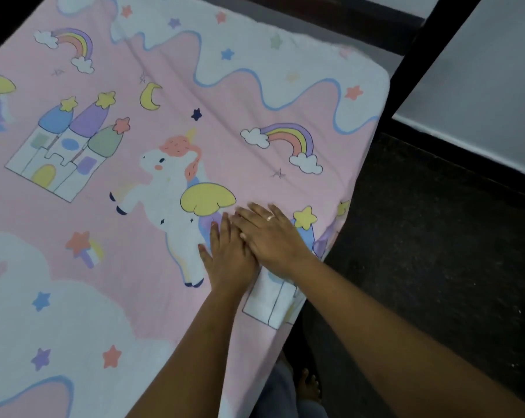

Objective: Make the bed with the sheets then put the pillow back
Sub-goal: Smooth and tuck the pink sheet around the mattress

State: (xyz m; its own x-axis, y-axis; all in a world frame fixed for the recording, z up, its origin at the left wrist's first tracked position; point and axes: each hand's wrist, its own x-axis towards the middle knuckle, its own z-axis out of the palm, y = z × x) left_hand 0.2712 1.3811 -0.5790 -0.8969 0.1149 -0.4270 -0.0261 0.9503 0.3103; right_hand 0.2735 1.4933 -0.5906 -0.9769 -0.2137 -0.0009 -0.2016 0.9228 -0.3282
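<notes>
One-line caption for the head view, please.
Both flat on the unicorn sheet, the right hand overlaps the left hand.

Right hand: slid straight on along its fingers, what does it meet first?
Nothing solid. The right hand rests flat, its fingers aimed across the sheet at the printed unicorn. Only flat fabric lies ahead; the way looks free as far as the picture shows.

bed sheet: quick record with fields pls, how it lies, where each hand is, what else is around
sheet: pink sheet with unicorn print, spread flat, a few light creases
left hand: left hand flat on the sheet, fingers straight, near the edge by the floor
right hand: right hand flat, partly overlapping the left hand
ring: ring on a right-hand finger
floor: dark floor beside the bed
pillow: not in view
</notes>
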